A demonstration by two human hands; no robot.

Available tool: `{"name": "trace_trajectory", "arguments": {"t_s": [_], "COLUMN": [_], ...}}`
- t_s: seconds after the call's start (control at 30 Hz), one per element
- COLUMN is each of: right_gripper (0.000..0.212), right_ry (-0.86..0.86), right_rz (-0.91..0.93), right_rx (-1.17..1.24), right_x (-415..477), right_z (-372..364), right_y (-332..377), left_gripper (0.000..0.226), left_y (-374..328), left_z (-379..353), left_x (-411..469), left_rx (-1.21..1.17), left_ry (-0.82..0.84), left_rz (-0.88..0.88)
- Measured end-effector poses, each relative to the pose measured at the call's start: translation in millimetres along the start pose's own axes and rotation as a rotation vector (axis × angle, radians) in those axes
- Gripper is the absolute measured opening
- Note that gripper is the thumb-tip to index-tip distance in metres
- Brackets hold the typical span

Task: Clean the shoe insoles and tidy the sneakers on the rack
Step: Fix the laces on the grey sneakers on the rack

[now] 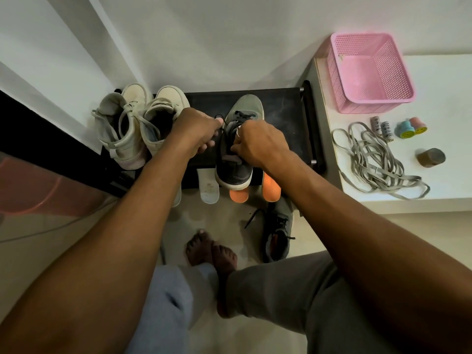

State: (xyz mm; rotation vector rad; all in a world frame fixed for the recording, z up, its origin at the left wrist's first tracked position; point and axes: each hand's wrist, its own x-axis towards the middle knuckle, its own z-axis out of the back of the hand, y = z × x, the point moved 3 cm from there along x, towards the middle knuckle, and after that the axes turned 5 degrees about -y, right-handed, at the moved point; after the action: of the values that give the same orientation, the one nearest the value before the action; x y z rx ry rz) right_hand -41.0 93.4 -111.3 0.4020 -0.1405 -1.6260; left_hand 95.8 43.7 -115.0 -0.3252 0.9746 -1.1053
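Evidently the step in hand is dressing the laces of the grey sneaker [245, 108], which stands toe to the wall near the middle of the rack [286, 111], its heel at the front edge. The left hand [196, 131] has its fingers curled and pinches the black lace [219, 117] just left of the eyelets. The right hand [258, 144] is curled over the shoe's throat with its fingertips tucked into the lacing; whether they hold the other lace end or the tongue I cannot tell. To do this well, I judge, the right hand should pin the shoe down while the left draws the lace out evenly, so the sneaker does not slide off the front edge, where it already overhangs a little. The orange insoles [270, 190] and a white insole [209, 187] jut over that same edge on either side of the heel and could be knocked to the floor. The white high-tops [132, 123] sit at the rack's left end, and a second grey sneaker [278, 233] lies on the floor below, not yet racked.
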Motion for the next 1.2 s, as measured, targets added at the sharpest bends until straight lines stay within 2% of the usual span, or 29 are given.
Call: {"name": "trace_trajectory", "arguments": {"t_s": [0.13, 0.2, 0.3, 0.4, 0.43, 0.53, 0.6, 0.73, 0.87, 1.2], "right_gripper": [0.022, 0.023, 0.025, 0.016, 0.014, 0.012, 0.016, 0.033, 0.015, 0.015], "right_ry": [-0.012, -0.008, 0.010, 0.083, 0.064, -0.167, -0.243, -0.082, -0.035, 0.023], "right_rz": [0.006, -0.002, -0.029, -0.093, -0.100, -0.081, -0.078, -0.033, -0.036, 0.019], "right_rx": [-0.085, -0.088, -0.010, 0.151, 0.197, 0.246, 0.270, 0.214, 0.303, 0.263], "right_x": [1, 2, 3, 5, 6, 10, 12, 16, 16, 18], "right_z": [-1, -1, 2, 10, 15, 33, 36, 17, 11, 13], "right_y": [2, 2, 0, -7, -10, -18, -21, -20, -22, -25], "left_gripper": [0.031, 0.034, 0.032, 0.028, 0.027, 0.025, 0.028, 0.043, 0.042, 0.039], "left_y": [-7, -12, -16, -12, -10, -10, -12, -13, -9, -8], "left_z": [7, 8, 4, -1, -1, -1, -2, -9, -9, -11], "left_x": [-4, -7, -16, -20, -20, -21, -22, -18, -11, -1], "left_rx": [0.091, 0.129, 0.231, 0.249, 0.245, 0.290, 0.356, 0.516, 0.541, 0.618], "left_ry": [-0.018, 0.036, 0.147, 0.203, 0.201, 0.178, 0.177, 0.149, 0.124, 0.120], "left_rz": [-0.069, -0.097, -0.115, -0.095, -0.095, -0.127, -0.163, -0.248, -0.260, -0.213]}}
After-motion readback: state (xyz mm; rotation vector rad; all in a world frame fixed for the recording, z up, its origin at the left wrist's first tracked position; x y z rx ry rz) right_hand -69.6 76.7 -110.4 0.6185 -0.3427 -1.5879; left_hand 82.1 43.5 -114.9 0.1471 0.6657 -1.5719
